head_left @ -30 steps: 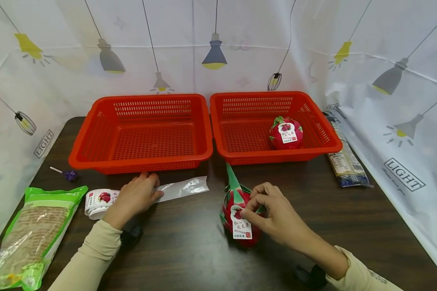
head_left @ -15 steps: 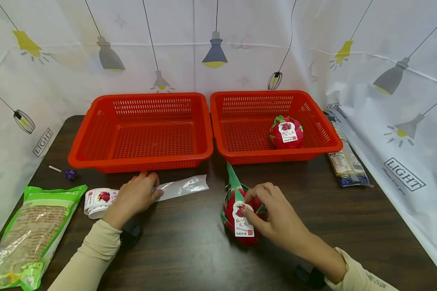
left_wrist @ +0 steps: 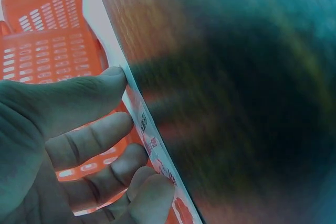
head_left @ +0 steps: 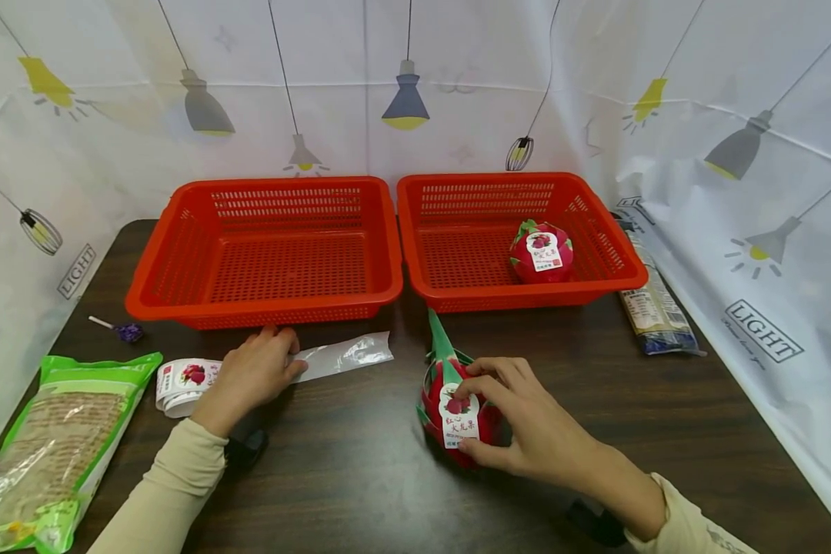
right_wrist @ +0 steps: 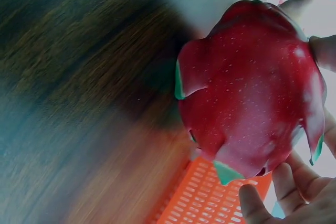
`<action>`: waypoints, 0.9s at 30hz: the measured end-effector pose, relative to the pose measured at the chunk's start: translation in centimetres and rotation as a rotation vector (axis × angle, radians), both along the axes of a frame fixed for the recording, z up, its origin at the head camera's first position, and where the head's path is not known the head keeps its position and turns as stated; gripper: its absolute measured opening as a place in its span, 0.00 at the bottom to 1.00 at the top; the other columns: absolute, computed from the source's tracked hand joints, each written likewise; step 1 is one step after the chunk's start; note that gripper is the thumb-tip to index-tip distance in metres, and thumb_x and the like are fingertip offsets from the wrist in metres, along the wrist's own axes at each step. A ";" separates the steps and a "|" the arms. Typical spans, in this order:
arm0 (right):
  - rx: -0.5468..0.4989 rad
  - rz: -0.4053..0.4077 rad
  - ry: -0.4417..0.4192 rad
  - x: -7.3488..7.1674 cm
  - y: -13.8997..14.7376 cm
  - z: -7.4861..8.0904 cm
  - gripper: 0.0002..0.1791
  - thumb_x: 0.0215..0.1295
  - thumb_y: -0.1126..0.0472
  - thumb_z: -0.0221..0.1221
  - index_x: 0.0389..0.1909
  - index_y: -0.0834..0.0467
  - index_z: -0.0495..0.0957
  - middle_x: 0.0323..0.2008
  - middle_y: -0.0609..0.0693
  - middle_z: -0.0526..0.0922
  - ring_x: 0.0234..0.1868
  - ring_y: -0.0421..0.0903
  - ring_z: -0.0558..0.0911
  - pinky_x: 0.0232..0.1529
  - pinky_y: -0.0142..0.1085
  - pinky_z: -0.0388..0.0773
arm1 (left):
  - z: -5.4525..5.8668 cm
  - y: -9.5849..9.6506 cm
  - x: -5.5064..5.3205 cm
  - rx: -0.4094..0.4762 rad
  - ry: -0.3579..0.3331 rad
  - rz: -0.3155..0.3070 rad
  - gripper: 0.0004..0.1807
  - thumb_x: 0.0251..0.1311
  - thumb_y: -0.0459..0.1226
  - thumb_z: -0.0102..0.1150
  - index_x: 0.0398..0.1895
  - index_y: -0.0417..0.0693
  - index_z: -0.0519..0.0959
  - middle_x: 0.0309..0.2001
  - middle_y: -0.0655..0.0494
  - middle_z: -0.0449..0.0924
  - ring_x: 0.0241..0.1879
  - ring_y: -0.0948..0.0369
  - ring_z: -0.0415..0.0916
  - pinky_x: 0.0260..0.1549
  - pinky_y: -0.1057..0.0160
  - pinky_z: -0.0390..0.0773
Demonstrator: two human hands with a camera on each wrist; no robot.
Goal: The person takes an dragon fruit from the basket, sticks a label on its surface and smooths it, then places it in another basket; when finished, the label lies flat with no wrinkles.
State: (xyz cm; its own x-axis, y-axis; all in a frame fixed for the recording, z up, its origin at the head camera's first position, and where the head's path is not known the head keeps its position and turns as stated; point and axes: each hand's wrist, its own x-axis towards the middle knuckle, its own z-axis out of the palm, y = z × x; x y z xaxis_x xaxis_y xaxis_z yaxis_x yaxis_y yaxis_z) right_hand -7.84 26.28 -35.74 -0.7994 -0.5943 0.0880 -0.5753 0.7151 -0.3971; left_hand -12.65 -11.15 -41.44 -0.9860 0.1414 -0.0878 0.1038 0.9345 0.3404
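Observation:
A red dragon fruit [head_left: 431, 404] with green-tipped scales and a long green leaf lies on the table in the head view. It fills much of the right wrist view [right_wrist: 247, 87]. A white printed label [head_left: 460, 422] lies against its front. My right hand [head_left: 536, 427] touches the label, index finger near its upper part and thumb at its lower edge, the other fingers spread beside the fruit. My left hand [head_left: 252, 377] rests on a label strip, its fingertips pressing along the backing [head_left: 346, 356]. The rolled end of the label roll [head_left: 180, 388] lies left of that hand.
Two red baskets [head_left: 263, 314] stand behind the hands; the right basket [head_left: 526, 297] holds another labelled dragon fruit [head_left: 540, 269]. A green-edged bag [head_left: 62, 446] and a purple lollipop [head_left: 128, 332] lie at left. A blue-ended packet [head_left: 658, 308] lies at right.
The right thumb and index finger have moved apart from their pinch on the label's upper part; the thumb is now lower. The label lies closer to the fruit. My left hand stays put.

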 end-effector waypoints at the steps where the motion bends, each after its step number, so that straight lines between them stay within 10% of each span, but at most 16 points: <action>1: 0.000 0.002 -0.001 0.0 0.1 0.0 0.28 0.55 0.46 0.75 0.56 0.37 0.75 0.65 0.45 0.71 0.64 0.46 0.66 0.54 0.49 0.82 | 0.0 0.1 0.0 0.001 -0.003 -0.002 0.14 0.62 0.44 0.68 0.44 0.46 0.80 0.43 0.44 0.80 0.42 0.43 0.81 0.36 0.41 0.80; 7: -0.031 -0.011 -0.052 0.1 0.6 -0.2 0.28 0.55 0.44 0.74 0.56 0.35 0.75 0.65 0.43 0.71 0.65 0.44 0.65 0.54 0.47 0.82 | 0.5 1.4 1.1 0.031 0.170 0.003 0.14 0.64 0.42 0.65 0.46 0.42 0.79 0.44 0.37 0.79 0.45 0.38 0.75 0.36 0.41 0.79; 14: -0.247 -0.019 -0.112 0.0 2.2 0.4 0.25 0.62 0.52 0.71 0.59 0.40 0.74 0.64 0.42 0.73 0.64 0.39 0.68 0.58 0.43 0.79 | 3.0 7.3 4.0 0.210 0.365 -0.105 0.08 0.71 0.40 0.58 0.47 0.48 0.80 0.41 0.49 0.78 0.42 0.49 0.74 0.33 0.52 0.78; 21: -0.455 -0.292 -0.014 -3.4 6.4 2.2 0.18 0.69 0.64 0.63 0.58 0.59 0.75 0.54 0.48 0.80 0.52 0.32 0.79 0.53 0.20 0.76 | 3.3 12.2 6.6 0.490 0.142 -0.186 0.34 0.66 0.58 0.61 0.69 0.52 0.69 0.64 0.52 0.73 0.63 0.54 0.71 0.58 0.47 0.78; 27: -0.405 -0.651 0.060 -8.4 11.8 4.4 0.24 0.74 0.48 0.56 0.59 0.62 0.77 0.46 0.44 0.81 0.39 0.25 0.77 0.40 0.16 0.72 | 2.4 15.3 6.3 0.603 -0.107 -0.151 0.60 0.52 0.71 0.64 0.82 0.59 0.49 0.76 0.52 0.59 0.72 0.50 0.62 0.63 0.39 0.73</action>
State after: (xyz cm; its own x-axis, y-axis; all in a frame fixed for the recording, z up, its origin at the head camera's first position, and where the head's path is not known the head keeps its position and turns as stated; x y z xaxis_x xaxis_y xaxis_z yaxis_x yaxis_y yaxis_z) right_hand -16.24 38.12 -31.35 -0.9640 0.0819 0.2528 -0.1173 0.7224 -0.6814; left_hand -6.36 4.19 -39.04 -0.9415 0.3338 -0.0458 0.1562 0.5528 0.8185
